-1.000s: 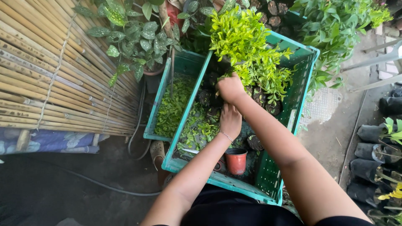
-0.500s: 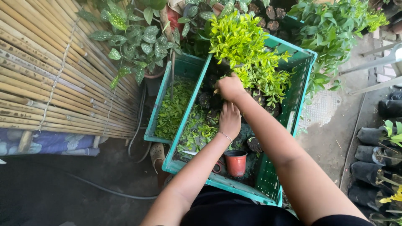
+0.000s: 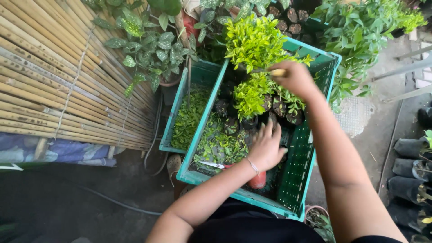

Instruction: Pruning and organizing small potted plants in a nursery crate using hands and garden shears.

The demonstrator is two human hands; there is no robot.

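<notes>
1. Reaching into green plastic crate (image 3: 315,148): both hands are inside its rim.
2. Left hand (image 3: 266,146): fingers released and spread, palm down, low in the crate's near half. It sits over a small red-orange pot (image 3: 258,181), partly hiding it; cannot tell if it touches the pot.
3. Right hand (image 3: 294,78): fingers clenched at the crate's far end, right among the yellow-green seedlings (image 3: 252,42). A pale stem-like tip sticks out of the fist toward the left; what exactly is gripped, cannot tell.
4. Seedlings stand in small dark bags (image 3: 280,107), packed in the far half of the crate.
5. Loose cut leaves (image 3: 216,144) cover the crate floor on the left side; scissors (image 3: 215,165) lie at their near edge, just left of the left wrist.
6. 2nd green crate (image 3: 173,114) sits touching the 1st on its left, also holding cut leaves.
7. Bamboo screen (image 3: 54,81) further left; black nursery bags (image 3: 411,166) on the ground at far right.
</notes>
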